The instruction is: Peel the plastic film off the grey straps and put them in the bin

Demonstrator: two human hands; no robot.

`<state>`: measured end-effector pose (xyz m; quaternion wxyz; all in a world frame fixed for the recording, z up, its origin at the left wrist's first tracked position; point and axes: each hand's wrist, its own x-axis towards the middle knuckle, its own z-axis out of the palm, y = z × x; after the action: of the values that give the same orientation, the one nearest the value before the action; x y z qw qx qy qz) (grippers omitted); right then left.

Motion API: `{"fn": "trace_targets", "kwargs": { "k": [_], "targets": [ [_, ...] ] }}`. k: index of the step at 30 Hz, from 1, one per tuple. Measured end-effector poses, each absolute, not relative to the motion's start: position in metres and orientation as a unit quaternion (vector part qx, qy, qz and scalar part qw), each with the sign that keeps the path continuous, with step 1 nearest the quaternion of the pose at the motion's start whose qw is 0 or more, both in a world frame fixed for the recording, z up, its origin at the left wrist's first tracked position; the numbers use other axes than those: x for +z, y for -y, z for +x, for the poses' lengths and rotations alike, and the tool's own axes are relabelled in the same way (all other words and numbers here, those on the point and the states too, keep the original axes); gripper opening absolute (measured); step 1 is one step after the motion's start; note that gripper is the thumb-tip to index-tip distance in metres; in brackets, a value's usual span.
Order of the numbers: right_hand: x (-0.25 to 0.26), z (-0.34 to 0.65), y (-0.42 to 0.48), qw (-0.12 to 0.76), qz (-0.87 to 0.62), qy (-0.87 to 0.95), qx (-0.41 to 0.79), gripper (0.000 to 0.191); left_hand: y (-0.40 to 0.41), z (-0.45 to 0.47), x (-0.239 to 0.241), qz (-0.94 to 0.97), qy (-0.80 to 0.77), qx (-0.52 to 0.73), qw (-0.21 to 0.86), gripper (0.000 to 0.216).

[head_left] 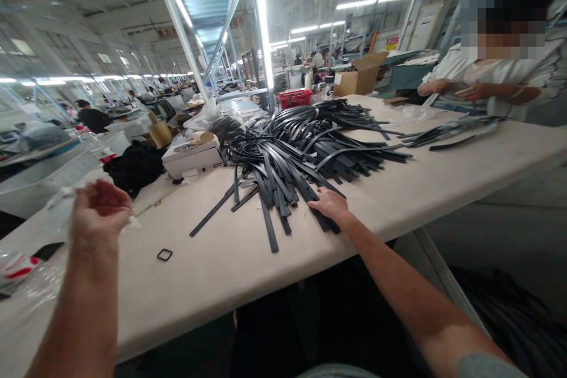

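Note:
A big heap of black straps (305,147) lies across the white worktable (248,260). My right hand (328,203) rests on the near ends of the straps, fingers bent over one of them. My left hand (100,208) is raised at the left with its fingers curled, pinching a thin clear plastic film (59,198) that is blurred. A small black square buckle (164,254) sits on the table between my arms.
A white box (191,157) and a black bundle (135,166) sit behind my left hand. Clear bags (26,274) lie at the far left. Across the table a person (496,77) handles a smaller strap pile (452,130). A red basket (295,98) and cardboard box (361,75) stand at the back.

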<state>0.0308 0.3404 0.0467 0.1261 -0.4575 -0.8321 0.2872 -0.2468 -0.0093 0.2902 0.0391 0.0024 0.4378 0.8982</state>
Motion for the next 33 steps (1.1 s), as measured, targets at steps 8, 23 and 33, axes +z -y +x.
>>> {"fn": "trace_targets", "kwargs": {
  "k": [8,23,33],
  "targets": [
    [0.04,0.038,-0.369,0.112,-0.385,0.783,0.476,0.029,-0.048,-0.136,0.164,-0.078,-0.4,0.865,0.291,0.037],
    [0.059,0.149,-0.22,0.105,-0.211,0.736,0.635,0.038,-0.125,-0.007,0.077,-0.011,-0.407,0.73,0.549,0.014],
    [-0.034,0.317,-0.194,-0.018,-0.313,0.766,0.561,0.034,-0.156,-0.047,0.102,-0.057,-0.385,0.823,0.414,0.015]
  ]
}}
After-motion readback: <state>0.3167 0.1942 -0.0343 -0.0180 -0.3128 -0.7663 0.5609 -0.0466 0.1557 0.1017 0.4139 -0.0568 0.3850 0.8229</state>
